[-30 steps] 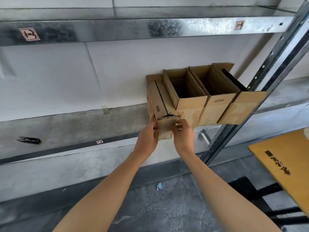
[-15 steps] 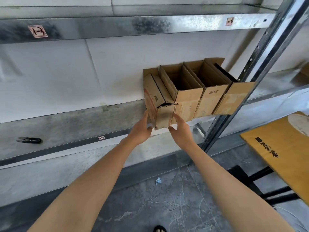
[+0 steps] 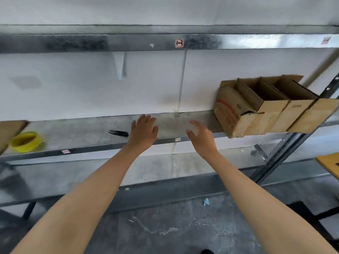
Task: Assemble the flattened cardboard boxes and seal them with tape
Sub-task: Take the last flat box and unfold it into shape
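Cardboard boxes (image 3: 266, 110) on shelf (image 3: 82, 132), beyond right hand (image 3: 201, 140), left hand (image 3: 144, 132) farther

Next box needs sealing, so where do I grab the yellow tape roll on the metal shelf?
Probably pinch the near wall of the yellow tape roll from above, fingers in the core, thumb outside: it lies flat, hole up, with brown cardboard close on its left.
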